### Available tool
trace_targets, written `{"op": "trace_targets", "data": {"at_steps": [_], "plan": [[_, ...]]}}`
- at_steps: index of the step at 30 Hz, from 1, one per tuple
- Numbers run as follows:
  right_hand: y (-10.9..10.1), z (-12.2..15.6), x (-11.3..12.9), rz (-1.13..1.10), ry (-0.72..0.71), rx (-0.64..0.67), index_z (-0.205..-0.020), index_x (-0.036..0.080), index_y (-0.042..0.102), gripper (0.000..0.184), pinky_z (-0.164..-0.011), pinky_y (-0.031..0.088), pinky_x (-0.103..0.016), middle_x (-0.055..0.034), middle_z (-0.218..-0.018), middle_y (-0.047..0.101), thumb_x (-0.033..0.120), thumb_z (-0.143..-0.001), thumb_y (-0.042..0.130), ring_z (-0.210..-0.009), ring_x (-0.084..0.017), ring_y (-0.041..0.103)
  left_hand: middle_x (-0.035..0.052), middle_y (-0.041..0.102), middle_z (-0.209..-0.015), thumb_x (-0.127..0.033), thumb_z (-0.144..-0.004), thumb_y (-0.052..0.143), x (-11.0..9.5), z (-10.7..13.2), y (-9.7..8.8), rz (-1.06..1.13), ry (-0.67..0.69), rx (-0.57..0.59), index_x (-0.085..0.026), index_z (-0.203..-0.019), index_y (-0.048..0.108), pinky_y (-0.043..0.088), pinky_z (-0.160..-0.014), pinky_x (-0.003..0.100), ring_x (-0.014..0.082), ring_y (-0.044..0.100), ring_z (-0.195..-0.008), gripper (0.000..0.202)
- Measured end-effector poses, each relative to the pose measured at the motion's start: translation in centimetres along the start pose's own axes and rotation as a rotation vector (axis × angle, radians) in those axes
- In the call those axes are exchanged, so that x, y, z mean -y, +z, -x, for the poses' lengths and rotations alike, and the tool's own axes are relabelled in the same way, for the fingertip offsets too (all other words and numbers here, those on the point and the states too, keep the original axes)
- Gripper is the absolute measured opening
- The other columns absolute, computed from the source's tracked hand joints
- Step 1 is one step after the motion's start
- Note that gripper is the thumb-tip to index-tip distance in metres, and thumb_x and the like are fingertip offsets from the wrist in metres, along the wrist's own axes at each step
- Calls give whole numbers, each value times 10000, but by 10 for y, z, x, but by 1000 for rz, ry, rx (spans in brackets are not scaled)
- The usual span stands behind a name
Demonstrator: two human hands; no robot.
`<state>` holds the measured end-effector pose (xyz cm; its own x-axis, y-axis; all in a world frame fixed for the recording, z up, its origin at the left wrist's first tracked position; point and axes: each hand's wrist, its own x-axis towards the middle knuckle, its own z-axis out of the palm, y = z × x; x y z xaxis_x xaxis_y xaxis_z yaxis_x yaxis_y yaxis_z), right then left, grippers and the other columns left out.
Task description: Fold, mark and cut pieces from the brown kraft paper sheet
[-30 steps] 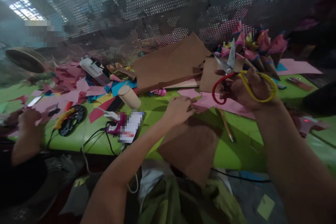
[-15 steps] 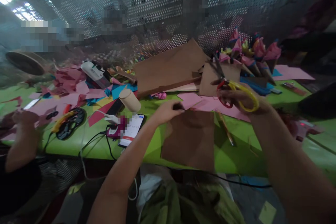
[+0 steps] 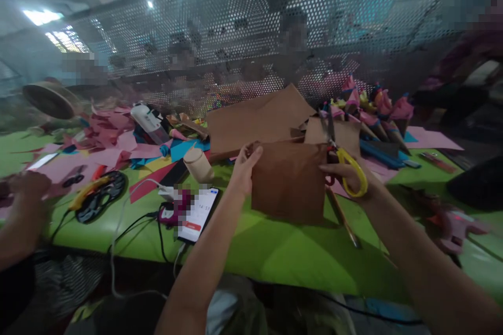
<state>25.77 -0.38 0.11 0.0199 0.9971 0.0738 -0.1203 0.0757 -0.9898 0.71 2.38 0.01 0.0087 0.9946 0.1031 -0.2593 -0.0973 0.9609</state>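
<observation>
My left hand (image 3: 243, 167) pinches the upper left corner of a brown paper sheet (image 3: 288, 183), held up just above the green table (image 3: 275, 251). On the sheet's right edge, my right hand (image 3: 348, 175) grips scissors (image 3: 341, 154) with one yellow and one red handle, blades pointing up and away. A pencil (image 3: 341, 214) lies on the table under my right wrist.
Larger brown sheets (image 3: 255, 120) and pink paper cones (image 3: 373, 110) lie behind. A phone (image 3: 198, 209) with cables, a cardboard tube (image 3: 198, 163), a glue gun (image 3: 147, 120) and pink scraps (image 3: 106, 136) sit to the left. Another person's hand (image 3: 27, 186) works at far left. A perforated screen stands behind.
The brown sheet has been lifted from the table's near edge and raised between both hands. My right hand with the scissors came down and left to the sheet's right edge.
</observation>
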Motion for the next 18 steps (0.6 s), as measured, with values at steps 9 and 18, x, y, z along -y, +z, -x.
{"op": "trace_targets", "data": {"at_steps": [9,18], "plan": [[-4,-4,-4,32,-161,-175,-895,260,636,358,-608,508,-327,-10,-840,670,358,-606,822,-703,-192,612,24,756,-820,-403,-509,963,4,0,-15,13,-187,111,-198,-974,705,527,-823,323,193,703,-806,570],[-38,-20,-27,1065,-151,-78,-1147,234,692,385,-717,543,-382,-103,-968,778,337,-776,679,-891,-306,717,-3,732,-814,-408,-593,865,4,-5,-23,62,-12,-166,-208,-779,671,500,-807,291,167,653,-812,335]]}}
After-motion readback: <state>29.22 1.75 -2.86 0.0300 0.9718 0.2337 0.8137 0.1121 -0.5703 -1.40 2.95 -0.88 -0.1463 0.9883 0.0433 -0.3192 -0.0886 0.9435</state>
